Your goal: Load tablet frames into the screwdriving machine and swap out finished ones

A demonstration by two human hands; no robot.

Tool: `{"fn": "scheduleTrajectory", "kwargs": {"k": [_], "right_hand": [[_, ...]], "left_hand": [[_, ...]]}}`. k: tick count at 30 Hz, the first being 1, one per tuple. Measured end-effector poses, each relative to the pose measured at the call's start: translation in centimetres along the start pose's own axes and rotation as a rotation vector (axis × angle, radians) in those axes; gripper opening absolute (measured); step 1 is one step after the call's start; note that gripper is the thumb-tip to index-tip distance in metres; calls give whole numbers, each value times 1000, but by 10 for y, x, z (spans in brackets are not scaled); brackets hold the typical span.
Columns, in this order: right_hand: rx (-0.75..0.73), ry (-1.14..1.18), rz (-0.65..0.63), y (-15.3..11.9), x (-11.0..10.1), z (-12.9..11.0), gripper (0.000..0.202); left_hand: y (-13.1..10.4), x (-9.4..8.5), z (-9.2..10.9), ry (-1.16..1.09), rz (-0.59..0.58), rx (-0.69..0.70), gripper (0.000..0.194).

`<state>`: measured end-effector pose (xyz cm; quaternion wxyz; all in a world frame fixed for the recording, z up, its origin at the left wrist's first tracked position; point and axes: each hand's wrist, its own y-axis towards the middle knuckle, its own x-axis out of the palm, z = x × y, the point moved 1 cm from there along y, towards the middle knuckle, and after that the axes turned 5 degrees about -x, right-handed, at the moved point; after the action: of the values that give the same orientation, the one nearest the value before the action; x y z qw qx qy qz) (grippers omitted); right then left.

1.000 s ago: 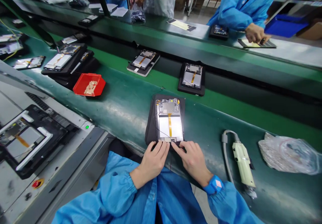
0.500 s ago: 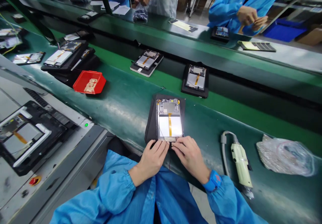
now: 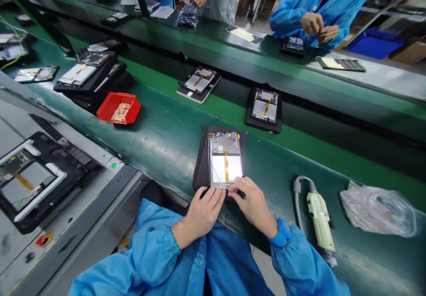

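An opened tablet [image 3: 226, 165], with its circuit board, white battery and orange flat cable showing, lies on a black foam pad [image 3: 201, 167] in front of me. At its lower left edge, my left hand [image 3: 204, 209] is closed, its fingers pressed together against the tablet. A thin dark wire [image 3: 217, 171] runs slantwise over the battery towards my fingertips. My right hand [image 3: 249, 200] pinches thumb and forefinger together by the lower right edge. What sits in that pinch is too small and covered to make out.
To the right lie a pale green electric screwdriver [image 3: 319, 220] and a clear plastic bag [image 3: 379, 209]. A red bin [image 3: 119, 108] holds small pale parts. Other opened tablets [image 3: 265, 105] ride the green belt [image 3: 229, 109]. A machine [image 3: 109, 189] stands left. Co-workers' hands [image 3: 314, 25] work across the line.
The tablets on the belt have shifted right. My right hand's fingers have bunched into a tighter pinch, and the wire's end now lies by my fingertips. Co-workers' hands across the line have moved.
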<state>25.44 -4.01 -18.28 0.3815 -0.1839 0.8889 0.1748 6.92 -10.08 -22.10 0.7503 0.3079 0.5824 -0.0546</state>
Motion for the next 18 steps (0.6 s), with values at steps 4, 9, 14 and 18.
{"fn": "scheduleTrajectory", "kwargs": {"k": [4, 9, 14, 18], "right_hand": [[20, 18, -4, 2, -1, 0, 16], [29, 43, -3, 1, -1, -1, 18], [30, 45, 13, 1, -2, -2, 19], [20, 51, 35, 1, -3, -3, 19]], "left_hand": [[0, 1, 0, -4, 9, 3, 41], [-1, 3, -1, -12, 8, 0, 41], [-2, 4, -1, -10, -3, -5, 43], [-2, 3, -1, -18, 2, -6, 43]]}}
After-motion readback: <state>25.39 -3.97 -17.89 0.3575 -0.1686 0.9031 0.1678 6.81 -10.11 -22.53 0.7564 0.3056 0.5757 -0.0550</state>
